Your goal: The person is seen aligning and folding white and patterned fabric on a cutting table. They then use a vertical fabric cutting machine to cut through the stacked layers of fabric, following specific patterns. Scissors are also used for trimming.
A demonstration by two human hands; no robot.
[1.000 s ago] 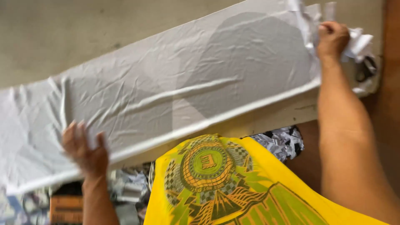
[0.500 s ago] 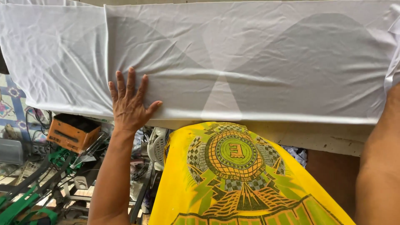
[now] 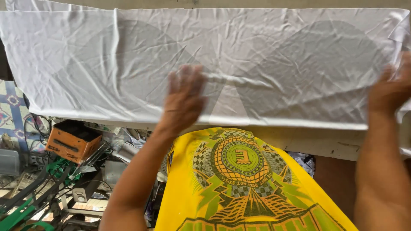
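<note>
The left hand (image 3: 185, 99) lies flat, fingers spread and released, on the middle of a wrinkled white cloth (image 3: 274, 55). The right hand (image 3: 391, 92) rests at the cloth's right edge, blurred; its grip cannot be told. The cloth stretches wide across a pale tabletop (image 3: 325, 143). Below is the person's yellow printed shirt (image 3: 239, 188). An orange box (image 3: 70, 141) sits among clutter at lower left.

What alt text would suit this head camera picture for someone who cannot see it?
Two bare hands press on a wrinkled white cloth spread along a long board: the left hand flat near its middle, the right hand at its right end. Below are a yellow printed shirt and an orange box among clutter.
</note>
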